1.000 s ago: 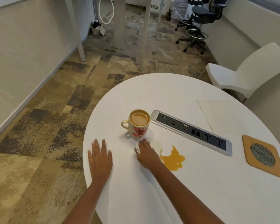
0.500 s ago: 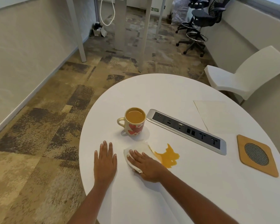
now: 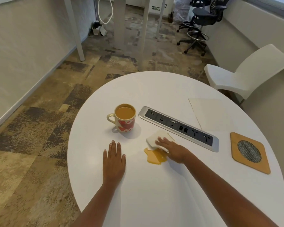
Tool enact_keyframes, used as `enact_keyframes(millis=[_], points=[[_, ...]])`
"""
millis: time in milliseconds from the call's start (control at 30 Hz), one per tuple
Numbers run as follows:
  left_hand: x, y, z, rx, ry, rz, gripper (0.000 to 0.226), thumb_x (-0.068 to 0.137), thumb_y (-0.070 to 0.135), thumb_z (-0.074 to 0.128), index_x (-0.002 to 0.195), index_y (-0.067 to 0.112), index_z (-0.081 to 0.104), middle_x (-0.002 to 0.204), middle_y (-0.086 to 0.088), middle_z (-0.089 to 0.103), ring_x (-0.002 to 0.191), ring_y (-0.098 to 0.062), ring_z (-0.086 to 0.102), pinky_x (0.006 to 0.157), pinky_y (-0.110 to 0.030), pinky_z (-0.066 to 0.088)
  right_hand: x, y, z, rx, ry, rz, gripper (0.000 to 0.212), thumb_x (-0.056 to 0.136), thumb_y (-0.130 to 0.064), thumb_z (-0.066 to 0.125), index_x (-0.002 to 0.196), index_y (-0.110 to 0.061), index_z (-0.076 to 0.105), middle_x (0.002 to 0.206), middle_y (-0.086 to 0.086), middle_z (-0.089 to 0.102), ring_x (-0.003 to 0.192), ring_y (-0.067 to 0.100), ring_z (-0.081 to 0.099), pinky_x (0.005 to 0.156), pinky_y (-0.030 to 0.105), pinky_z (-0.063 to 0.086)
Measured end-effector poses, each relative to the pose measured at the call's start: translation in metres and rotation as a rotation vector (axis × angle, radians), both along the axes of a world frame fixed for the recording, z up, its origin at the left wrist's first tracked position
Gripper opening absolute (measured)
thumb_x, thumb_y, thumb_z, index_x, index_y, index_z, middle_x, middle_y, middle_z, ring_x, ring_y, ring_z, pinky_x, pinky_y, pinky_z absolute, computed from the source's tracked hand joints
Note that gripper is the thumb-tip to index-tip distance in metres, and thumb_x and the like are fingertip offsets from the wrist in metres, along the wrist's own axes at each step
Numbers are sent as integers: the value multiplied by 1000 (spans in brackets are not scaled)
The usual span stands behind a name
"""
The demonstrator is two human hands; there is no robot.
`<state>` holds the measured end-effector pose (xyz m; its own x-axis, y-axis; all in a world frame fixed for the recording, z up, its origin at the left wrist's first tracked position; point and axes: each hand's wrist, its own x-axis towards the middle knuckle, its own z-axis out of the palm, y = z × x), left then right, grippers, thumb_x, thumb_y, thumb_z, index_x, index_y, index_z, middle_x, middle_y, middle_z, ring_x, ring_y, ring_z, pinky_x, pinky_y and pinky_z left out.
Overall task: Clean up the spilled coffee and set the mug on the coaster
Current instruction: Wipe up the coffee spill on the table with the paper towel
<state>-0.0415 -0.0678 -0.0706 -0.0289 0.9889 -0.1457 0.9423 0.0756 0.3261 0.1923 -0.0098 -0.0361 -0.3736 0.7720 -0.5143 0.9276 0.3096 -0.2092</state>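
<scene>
A cream mug (image 3: 125, 118) with red hearts, full of milky coffee, stands upright on the white round table (image 3: 154, 194), handle to the left. An orange-brown coffee puddle (image 3: 155, 157) lies to its lower right. My right hand (image 3: 172, 149) presses a folded white napkin (image 3: 155, 138) flat on the table, just above the puddle and touching its upper right edge. My left hand (image 3: 114, 158) rests flat, fingers apart, left of the puddle. A wooden coaster (image 3: 250, 152) with a dark mesh centre lies at the right.
A silver power socket strip (image 3: 179, 127) is set into the table behind the napkin. A pale paper sheet (image 3: 210, 114) lies behind the strip. A white chair (image 3: 246, 74) stands at the table's far right; a dark office chair (image 3: 202, 18) is farther back.
My right hand has slid the napkin from left of the puddle to above it, near the socket strip. The left hand stays flat. The head view has shifted slightly.
</scene>
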Motion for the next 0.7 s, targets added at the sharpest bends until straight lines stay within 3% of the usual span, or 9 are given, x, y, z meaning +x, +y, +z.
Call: enact_keyframes(millis=[133, 200, 300, 467, 567, 700], points=[[10, -4, 0, 30, 4, 6, 75, 96, 30, -2, 113, -10, 59, 118, -29, 61, 107, -40, 61, 84, -57, 50, -1, -27, -14, -1, 361, -410, 47, 102, -11, 25, 147, -15, 14, 159, 4, 5, 147, 20, 0, 118, 32, -3], [15, -5, 1, 36, 2, 39, 64, 96, 26, 9, 113, -12, 58, 118, -31, 60, 106, -42, 61, 84, -58, 49, -14, -36, -19, 13, 445, -554, 46, 102, -15, 25, 147, -15, 14, 159, 4, 7, 147, 20, -1, 117, 33, -4], [23, -7, 2, 28, -5, 79, 55, 85, 21, 25, 115, -13, 56, 121, -32, 58, 109, -43, 59, 87, -58, 48, -39, -40, -25, 38, 420, -686, 48, 102, -19, 24, 148, -12, 11, 159, 8, 4, 147, 24, -1, 118, 38, 0], [30, -13, -2, 42, -25, 106, 59, 85, 24, 20, 122, -10, 51, 129, -31, 52, 118, -43, 52, 97, -57, 42, -78, -43, -29, 82, 301, -795, 53, 101, -20, 24, 149, -11, 4, 159, 10, 0, 146, 31, -1, 118, 46, 5], [31, -17, -5, 75, -35, 118, 61, 86, 26, 15, 127, -7, 47, 135, -28, 47, 124, -42, 47, 103, -54, 36, -93, -44, -29, 96, 264, -771, 54, 100, -18, 25, 148, -12, 1, 159, 11, -2, 146, 34, -2, 118, 48, 3], [31, -23, -7, 134, -37, 142, 50, 88, 14, 23, 126, -9, 47, 133, -29, 48, 123, -42, 47, 103, -54, 37, -99, -58, -38, 152, 218, -422, 56, 99, -18, 28, 149, -18, 1, 159, 11, -5, 146, 33, -6, 118, 48, 0]])
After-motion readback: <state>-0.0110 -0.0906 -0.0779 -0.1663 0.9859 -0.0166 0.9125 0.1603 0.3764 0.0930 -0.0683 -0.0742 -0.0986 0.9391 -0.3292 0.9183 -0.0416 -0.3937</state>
